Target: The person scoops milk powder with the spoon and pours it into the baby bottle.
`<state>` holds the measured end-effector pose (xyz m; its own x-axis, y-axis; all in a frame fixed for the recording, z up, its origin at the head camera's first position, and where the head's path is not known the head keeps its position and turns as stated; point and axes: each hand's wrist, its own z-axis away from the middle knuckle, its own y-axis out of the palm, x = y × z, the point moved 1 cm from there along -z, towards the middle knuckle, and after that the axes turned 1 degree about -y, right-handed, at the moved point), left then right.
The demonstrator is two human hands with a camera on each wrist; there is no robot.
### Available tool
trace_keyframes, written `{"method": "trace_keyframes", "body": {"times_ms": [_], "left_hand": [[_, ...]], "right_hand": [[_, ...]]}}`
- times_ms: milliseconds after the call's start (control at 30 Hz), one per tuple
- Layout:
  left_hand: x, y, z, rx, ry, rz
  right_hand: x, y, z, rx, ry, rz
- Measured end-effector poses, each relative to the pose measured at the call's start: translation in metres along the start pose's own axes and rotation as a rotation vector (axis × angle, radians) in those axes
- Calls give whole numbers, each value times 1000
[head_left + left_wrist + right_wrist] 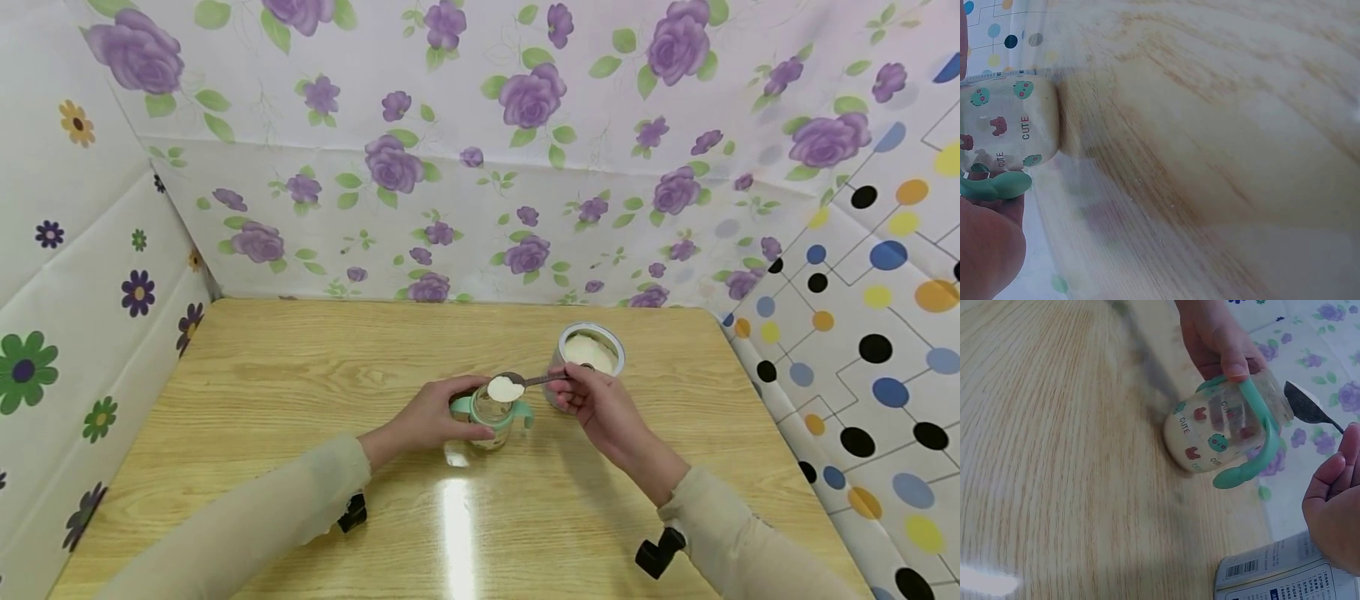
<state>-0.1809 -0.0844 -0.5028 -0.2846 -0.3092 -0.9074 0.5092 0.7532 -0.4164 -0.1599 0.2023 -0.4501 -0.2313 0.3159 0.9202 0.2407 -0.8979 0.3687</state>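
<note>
My left hand [442, 410] grips a clear baby bottle [1213, 428] with mint-green handles [1259, 447] and small printed pictures. A pale layer shows at the bottom of the bottle, which stands on the table. In my right hand [603, 412], thumb and fingers pinch the handle of a metal spoon [534, 381]. A heap of pale powder [505, 388] fills the spoon's bowl, right over the bottle's open mouth. Behind the right hand stands an open tin [562, 343] with cream-coloured powder inside; the hand hides part of its front.
The wooden table [315, 350] reaches back to a flowered cloth wall [465, 200]. A dotted cloth [847, 333] hangs along its right side and another flowered cloth [67, 275] along the left. Dark wrist-camera mounts [660, 552] stick out under both sleeves.
</note>
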Motion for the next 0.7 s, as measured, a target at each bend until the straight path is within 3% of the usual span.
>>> {"method": "trace_keyframes", "body": {"times_ms": [700], "left_hand": [[2, 0, -1, 2, -9, 29]], "right_hand": [[0, 7, 0, 6, -36, 108]]}}
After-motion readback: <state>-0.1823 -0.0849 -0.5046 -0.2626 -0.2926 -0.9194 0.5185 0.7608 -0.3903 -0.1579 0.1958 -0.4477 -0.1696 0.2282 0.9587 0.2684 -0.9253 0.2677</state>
